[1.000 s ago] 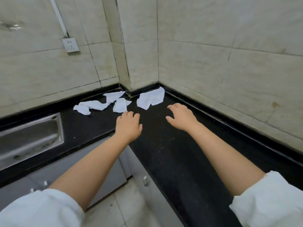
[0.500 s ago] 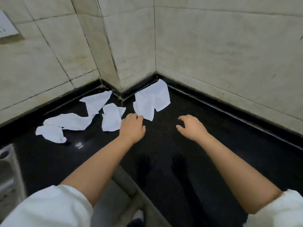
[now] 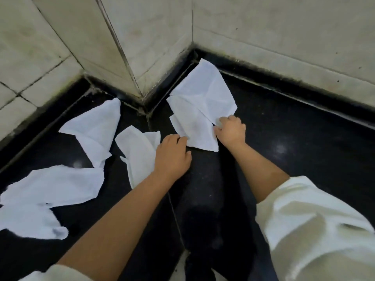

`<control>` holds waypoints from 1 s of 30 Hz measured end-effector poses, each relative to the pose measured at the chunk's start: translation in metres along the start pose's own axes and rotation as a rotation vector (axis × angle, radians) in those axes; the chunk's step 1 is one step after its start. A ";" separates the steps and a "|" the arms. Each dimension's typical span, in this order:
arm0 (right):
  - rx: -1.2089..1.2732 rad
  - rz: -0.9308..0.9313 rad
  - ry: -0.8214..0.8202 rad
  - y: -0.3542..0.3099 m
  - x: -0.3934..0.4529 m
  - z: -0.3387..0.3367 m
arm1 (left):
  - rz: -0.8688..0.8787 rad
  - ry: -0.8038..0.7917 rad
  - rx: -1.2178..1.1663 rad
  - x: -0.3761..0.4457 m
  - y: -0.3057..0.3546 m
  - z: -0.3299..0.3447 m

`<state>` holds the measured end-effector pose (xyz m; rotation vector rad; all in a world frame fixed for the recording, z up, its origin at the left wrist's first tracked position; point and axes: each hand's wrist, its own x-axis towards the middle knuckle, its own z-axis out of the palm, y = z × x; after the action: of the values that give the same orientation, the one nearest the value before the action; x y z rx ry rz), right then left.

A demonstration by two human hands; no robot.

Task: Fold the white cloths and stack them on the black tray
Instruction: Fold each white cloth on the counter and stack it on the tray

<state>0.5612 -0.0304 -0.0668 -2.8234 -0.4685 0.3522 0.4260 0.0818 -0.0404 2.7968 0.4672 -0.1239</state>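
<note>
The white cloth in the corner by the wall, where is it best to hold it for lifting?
Grip the corner cloth at its near edge, coming from the person's side. That edge points away from the walls, and both the left hand and the right hand already touch it there; the far corner sits against the wall.

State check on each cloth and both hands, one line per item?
corner cloth: crumpled, unfolded, both hands on its near edge
middle cloth: crumpled, untouched
back-left cloth: crumpled, untouched
near-left cloths: crumpled heap
left hand: fingers on corner cloth
right hand: pinches corner cloth
</note>
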 end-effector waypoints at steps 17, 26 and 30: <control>0.277 -0.468 -0.021 0.023 -0.059 -0.052 | 0.178 0.253 -0.059 0.058 0.001 0.012; 0.035 -0.249 0.061 0.124 -0.118 -0.118 | 0.510 0.128 -0.047 0.033 0.056 -0.011; -0.089 -0.049 0.466 0.159 -0.129 -0.154 | 0.506 0.238 -0.139 0.036 0.105 -0.043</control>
<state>0.5302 -0.2529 0.0568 -2.8397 -0.4549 -0.3406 0.4961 0.0119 0.0254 2.7043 -0.1848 0.3399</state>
